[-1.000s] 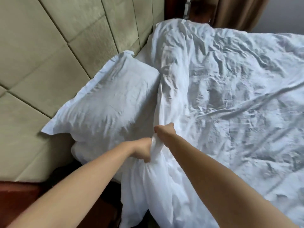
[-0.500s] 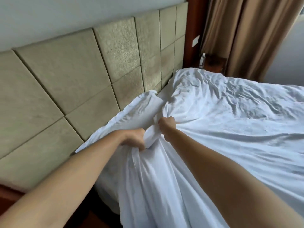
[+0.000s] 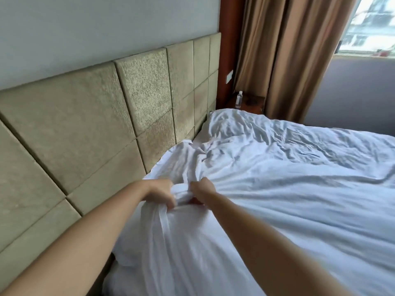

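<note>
A wrinkled white duvet point(image 3: 288, 189) covers the bed from the padded headboard rightward. My left hand point(image 3: 161, 194) and my right hand point(image 3: 202, 189) sit close together near the head of the bed, each gripping a bunched fold of the duvet's top edge. The cloth between them is gathered into a thick roll and hangs down toward me. A white pillow point(image 3: 168, 165) lies mostly under the duvet against the headboard, with only a strip showing.
An olive padded headboard point(image 3: 106, 124) runs along the left. A wooden nightstand point(image 3: 250, 101) with a clear water bottle point(image 3: 239, 99) stands at the far corner. Brown curtains point(image 3: 284, 56) hang beside a window point(image 3: 372, 24).
Both hands carried the duvet's edge up toward the headboard, covering most of the pillow. My view lifted, bringing the wall, curtains and window into sight.
</note>
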`<state>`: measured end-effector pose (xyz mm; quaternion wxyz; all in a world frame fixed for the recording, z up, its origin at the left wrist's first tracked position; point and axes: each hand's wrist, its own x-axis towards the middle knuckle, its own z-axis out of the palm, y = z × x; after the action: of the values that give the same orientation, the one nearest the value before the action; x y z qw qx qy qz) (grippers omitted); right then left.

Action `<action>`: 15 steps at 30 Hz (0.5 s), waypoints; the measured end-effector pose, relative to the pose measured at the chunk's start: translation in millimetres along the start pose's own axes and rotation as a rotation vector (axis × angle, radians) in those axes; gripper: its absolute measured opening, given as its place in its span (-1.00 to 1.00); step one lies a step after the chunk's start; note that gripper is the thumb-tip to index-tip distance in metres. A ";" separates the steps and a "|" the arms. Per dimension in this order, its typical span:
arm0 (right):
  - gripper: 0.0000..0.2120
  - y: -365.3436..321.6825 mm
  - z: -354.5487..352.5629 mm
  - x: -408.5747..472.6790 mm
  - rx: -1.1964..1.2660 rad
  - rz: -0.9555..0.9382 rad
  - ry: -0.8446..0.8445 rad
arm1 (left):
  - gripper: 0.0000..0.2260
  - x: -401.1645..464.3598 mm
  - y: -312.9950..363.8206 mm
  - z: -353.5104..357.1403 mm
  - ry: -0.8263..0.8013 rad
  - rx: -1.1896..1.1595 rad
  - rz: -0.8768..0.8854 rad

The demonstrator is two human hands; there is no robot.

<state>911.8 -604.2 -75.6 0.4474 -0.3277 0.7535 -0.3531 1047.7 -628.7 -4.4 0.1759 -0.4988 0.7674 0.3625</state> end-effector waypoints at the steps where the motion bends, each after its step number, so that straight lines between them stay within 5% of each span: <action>1: -0.52 6.6 6.7 2.4 -0.065 -0.001 0.002 | -0.73 7.8 -2.0 1.9 -0.019 -0.005 -0.004; 6: -0.51 11.8 -10.8 19.9 -0.346 -0.162 0.084 | -0.82 30.6 16.4 11.4 -0.083 -0.029 0.024; 12: -0.54 14.1 -32.3 27.8 -0.470 0.115 -0.317 | -0.64 32.6 40.4 48.4 -0.196 0.064 0.069; 15: -0.80 40.1 -33.4 25.9 -0.595 0.242 -0.463 | -0.67 32.0 54.1 62.0 -0.268 0.085 0.057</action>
<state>864.4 -595.8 -108.5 0.5294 -0.4227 0.7353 0.0192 979.6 -590.8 -45.9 0.2874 -0.4158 0.7656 0.3979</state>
